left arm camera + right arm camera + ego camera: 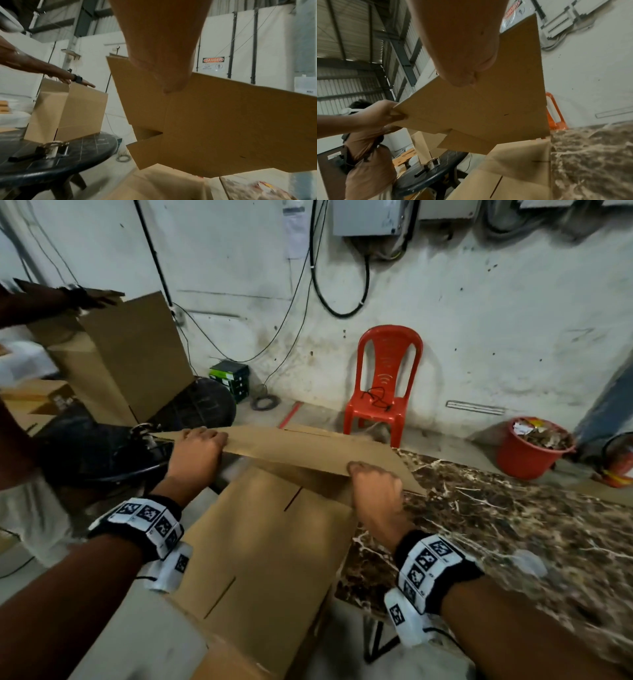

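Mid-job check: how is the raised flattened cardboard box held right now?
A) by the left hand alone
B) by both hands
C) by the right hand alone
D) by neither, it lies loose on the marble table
B: the left hand grips the flattened cardboard box at its left end and the right hand grips its near edge, holding it above the cardboard stack.

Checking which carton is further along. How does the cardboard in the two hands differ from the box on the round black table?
The held cardboard is folded flat; the standing box is opened out and upright. The held cardboard is raised, gripped by the left hand and right hand; the standing box rests on the round black table, another person's hand at its top. Both are plain brown cardboard.
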Demonstrator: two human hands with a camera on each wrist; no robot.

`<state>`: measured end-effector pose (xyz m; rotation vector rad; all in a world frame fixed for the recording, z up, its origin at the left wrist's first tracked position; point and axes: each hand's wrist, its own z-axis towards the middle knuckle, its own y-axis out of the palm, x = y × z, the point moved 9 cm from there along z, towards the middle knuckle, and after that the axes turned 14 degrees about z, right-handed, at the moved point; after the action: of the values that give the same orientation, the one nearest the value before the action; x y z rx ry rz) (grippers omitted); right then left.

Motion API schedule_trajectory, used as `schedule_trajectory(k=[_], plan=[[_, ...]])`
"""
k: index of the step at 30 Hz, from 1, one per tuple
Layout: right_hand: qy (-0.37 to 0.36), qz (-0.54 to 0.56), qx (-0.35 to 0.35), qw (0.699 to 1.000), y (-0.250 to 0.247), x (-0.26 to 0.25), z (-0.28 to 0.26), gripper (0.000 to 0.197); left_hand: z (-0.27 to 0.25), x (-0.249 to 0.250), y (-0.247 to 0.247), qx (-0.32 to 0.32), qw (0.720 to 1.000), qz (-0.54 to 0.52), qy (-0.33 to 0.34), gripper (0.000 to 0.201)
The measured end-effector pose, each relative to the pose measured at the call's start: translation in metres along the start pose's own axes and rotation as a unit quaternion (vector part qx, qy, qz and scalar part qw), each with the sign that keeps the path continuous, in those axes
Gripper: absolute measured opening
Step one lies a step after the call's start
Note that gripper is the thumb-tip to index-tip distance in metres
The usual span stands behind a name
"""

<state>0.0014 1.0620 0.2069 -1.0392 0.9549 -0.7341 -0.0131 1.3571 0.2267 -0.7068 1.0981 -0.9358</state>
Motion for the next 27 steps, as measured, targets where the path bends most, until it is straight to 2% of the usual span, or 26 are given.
schedule_trajectory(k=[4,5,8,11,12,14,16,18,20,23,27], plan=[[0.012,-0.016,-0.082,0.996,0.090,-0.051,0.006,0.025,-0.016,0.025,0.094,-0.103,0.992,-0.017,0.072,0.036],[0.014,-0.013,-0.114,0.993,0.116,-0.061,0.003,0.026,-0.029,0.026,0.119,-0.132,0.989,-0.019,0.070,0.043],[0.025,0.001,-0.196,0.980,0.183,-0.075,-0.019,0.024,-0.075,0.024,0.174,-0.151,0.983,-0.085,0.056,0.055],[0.045,0.014,-0.218,0.975,0.222,-0.079,-0.043,0.016,-0.121,0.033,0.229,-0.210,0.966,-0.129,0.076,0.061],[0.055,0.014,-0.229,0.972,0.233,-0.077,-0.052,0.023,-0.135,0.038,0.245,-0.237,0.958,-0.139,0.080,0.062],[0.043,0.002,-0.253,0.967,0.258,-0.072,-0.068,0.027,-0.154,0.052,0.264,-0.295,0.939,-0.149,0.098,0.064],[0.020,0.032,-0.269,0.963,0.272,-0.073,-0.079,0.031,-0.169,0.069,0.277,-0.358,0.913,-0.145,0.127,0.070],[0.036,0.084,-0.268,0.959,0.276,-0.066,-0.087,0.042,-0.175,0.088,0.276,-0.391,0.898,-0.142,0.145,0.076],[0.062,0.123,-0.233,0.963,0.267,-0.055,-0.089,0.052,-0.166,0.105,0.255,-0.355,0.910,-0.171,0.131,0.074],[0.099,0.171,-0.153,0.968,0.232,-0.033,-0.088,0.061,-0.145,0.131,0.199,-0.237,0.932,-0.252,0.112,0.068],[0.138,0.182,-0.067,0.971,0.163,0.009,-0.103,0.062,-0.132,0.167,0.121,-0.114,0.925,-0.350,0.090,0.061]])
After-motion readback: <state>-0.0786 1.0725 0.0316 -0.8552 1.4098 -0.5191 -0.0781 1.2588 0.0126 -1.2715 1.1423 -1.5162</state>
